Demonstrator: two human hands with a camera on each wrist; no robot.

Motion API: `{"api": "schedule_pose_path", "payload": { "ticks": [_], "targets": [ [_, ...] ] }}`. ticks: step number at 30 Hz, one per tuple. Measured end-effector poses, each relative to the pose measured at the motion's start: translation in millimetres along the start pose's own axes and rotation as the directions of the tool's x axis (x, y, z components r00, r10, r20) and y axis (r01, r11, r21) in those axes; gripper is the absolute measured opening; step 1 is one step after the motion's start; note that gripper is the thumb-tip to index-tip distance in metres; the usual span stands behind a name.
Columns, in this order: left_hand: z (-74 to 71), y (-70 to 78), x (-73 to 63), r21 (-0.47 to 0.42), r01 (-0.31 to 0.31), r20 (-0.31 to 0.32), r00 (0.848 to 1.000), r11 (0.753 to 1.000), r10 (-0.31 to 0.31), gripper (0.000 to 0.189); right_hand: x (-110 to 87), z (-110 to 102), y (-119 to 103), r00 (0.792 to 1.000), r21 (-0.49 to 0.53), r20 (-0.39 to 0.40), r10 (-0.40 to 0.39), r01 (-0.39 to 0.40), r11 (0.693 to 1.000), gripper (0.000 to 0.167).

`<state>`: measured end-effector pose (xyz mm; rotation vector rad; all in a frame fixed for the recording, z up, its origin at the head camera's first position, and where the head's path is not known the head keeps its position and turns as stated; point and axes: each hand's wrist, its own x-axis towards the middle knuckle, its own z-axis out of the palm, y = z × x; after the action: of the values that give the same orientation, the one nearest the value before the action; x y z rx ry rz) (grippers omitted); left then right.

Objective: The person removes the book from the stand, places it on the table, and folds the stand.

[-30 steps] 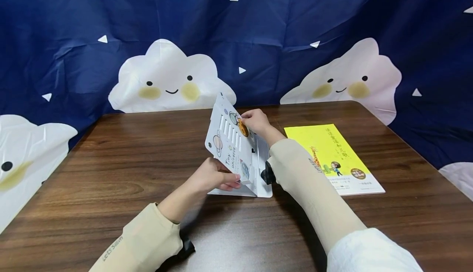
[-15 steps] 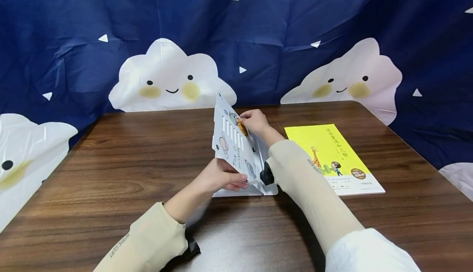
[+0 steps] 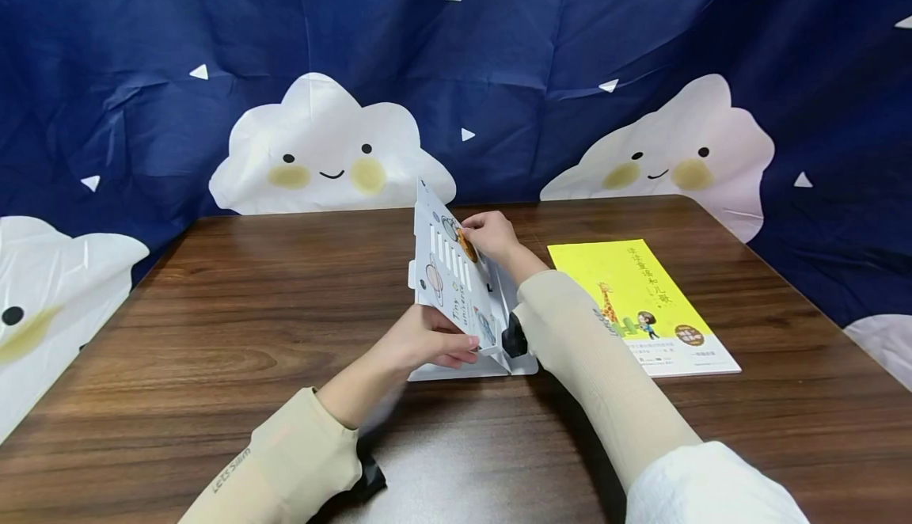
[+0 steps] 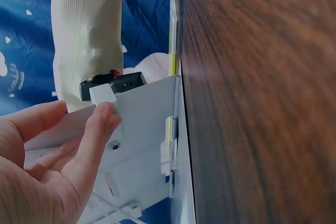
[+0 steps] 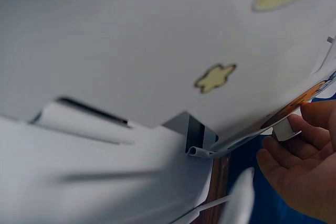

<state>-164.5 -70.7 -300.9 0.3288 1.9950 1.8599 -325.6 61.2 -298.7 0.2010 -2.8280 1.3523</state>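
Observation:
A white metal book stand (image 3: 443, 267) printed "Tiny universe", with slots and planet drawings, stands half unfolded on the table. Its printed panel leans steeply over the base plate (image 3: 459, 371). My left hand (image 3: 423, 338) grips the panel's near edge, thumb on the printed side. In the left wrist view, fingers (image 4: 89, 145) lie at a small white tab on the edge, and thin wire legs (image 4: 113, 211) show behind the panel. My right hand (image 3: 494, 235) pinches the far edge beside an orange planet drawing; the right wrist view shows its fingers (image 5: 286, 156) at another white tab.
A yellow and white children's book (image 3: 641, 302) lies flat right of the stand, partly under my right forearm in view. The brown wooden table (image 3: 214, 334) stretches around both. Behind it hangs a dark blue curtain (image 3: 513, 49) with smiling clouds.
The printed panel has swung more upright and shifted a little right, my left hand moving right with it. The right hand keeps its grip nearly in place. The book has not moved.

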Motion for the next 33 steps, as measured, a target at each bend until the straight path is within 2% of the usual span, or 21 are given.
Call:
{"api": "schedule_pose_path", "payload": {
  "ticks": [5, 9, 13, 15, 19, 25, 29, 33],
  "targets": [
    [-7.2, 0.7, -0.6, 0.066, -0.009, 0.041, 0.999, 0.998, 0.006, 0.032, -0.9, -0.6, 2.1, 1.000, 0.006, 0.000, -0.008, 0.008, 1.000, 0.025],
    [-14.7, 1.6, -1.2, 0.174, -0.021, 0.063, 0.998, 0.985, 0.010, 0.032, -5.2, -2.7, 1.0, 1.000, 0.023, 0.005, -0.029, 0.029, 0.999, 0.031],
    [-22.6, 2.6, -1.4, 0.280, -0.032, 0.032, 0.999, 0.959, 0.024, 0.030, -10.3, -6.1, -1.7, 0.999, 0.027, 0.000, -0.053, 0.053, 0.998, 0.034],
    [-26.4, 2.5, -1.4, 0.299, -0.037, 0.009, 0.999, 0.953, 0.036, 0.029, -13.0, -8.0, -3.2, 0.998, 0.028, -0.002, -0.061, 0.061, 0.998, 0.034],
    [-33.0, 1.7, -1.6, 0.301, -0.075, -0.033, 0.995, 0.951, 0.089, 0.027, -19.8, -12.1, -5.8, 0.998, 0.031, 0.016, -0.066, 0.066, 0.997, 0.037],
    [-39.3, -0.5, -0.5, 0.240, -0.157, -0.097, 0.978, 0.958, 0.184, 0.027, -32.4, -18.2, -10.0, 0.994, 0.056, 0.047, -0.098, 0.095, 0.994, 0.039],
    [-42.2, -0.5, 2.7, 0.206, -0.154, -0.167, 0.968, 0.966, 0.190, 0.034, -42.6, -22.4, -9.6, 0.989, 0.080, 0.071, -0.133, 0.127, 0.989, 0.040],
    [-47.2, -0.1, 6.5, 0.224, -0.146, -0.241, 0.950, 0.964, 0.199, 0.040, -54.8, -25.8, -9.6, 0.985, 0.112, 0.092, -0.147, 0.137, 0.984, 0.041]
  ]
}}
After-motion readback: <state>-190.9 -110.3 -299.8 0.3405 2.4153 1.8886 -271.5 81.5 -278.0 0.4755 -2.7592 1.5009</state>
